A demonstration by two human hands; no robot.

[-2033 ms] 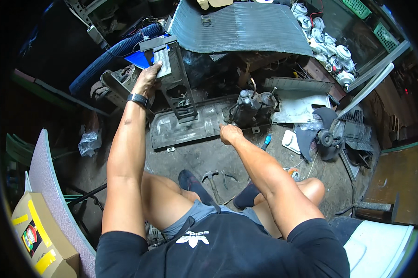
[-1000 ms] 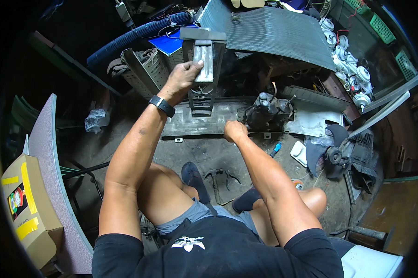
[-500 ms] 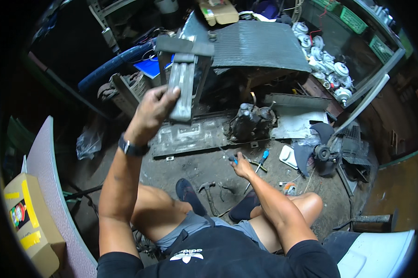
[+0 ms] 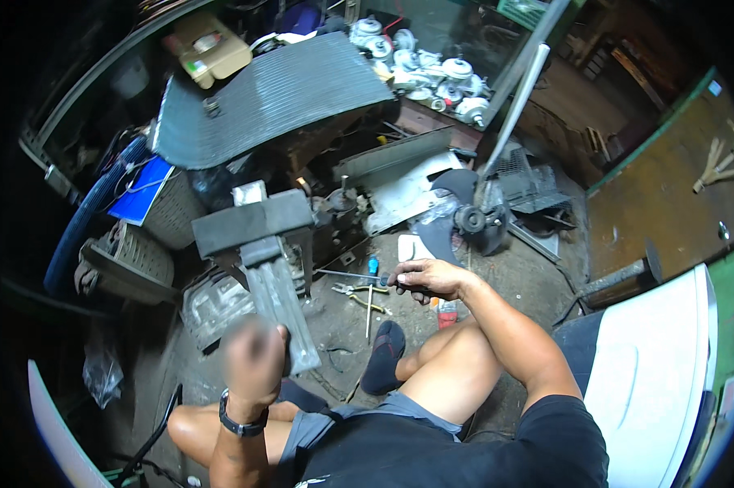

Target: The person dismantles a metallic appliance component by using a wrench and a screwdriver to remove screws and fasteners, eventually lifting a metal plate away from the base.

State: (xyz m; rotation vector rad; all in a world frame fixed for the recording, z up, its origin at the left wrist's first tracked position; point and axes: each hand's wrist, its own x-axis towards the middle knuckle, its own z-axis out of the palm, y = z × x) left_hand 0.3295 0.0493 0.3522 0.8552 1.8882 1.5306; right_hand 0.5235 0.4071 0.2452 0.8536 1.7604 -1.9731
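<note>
My left hand, blurred, closes around the lower end of a grey metal frame with a long ridged bar and a wide dark crosspiece at its top. The frame is tilted in front of me, above a flat metal piece on the floor. In my right hand is a screwdriver, its long thin shaft pointing left toward the frame; the fingers mostly hide its handle. Just below the shaft lie yellow-handled pliers and a second, blue-handled screwdriver.
A ribbed dark sheet covers the back, beside white round metal parts. A black fan and pale metal panel lie ahead right. Baskets stand left, a white panel near right.
My view has swung right. The left hand has lowered the metal frame closer to my knees. The right hand has come up with the screwdriver, now held level and pointing left.
</note>
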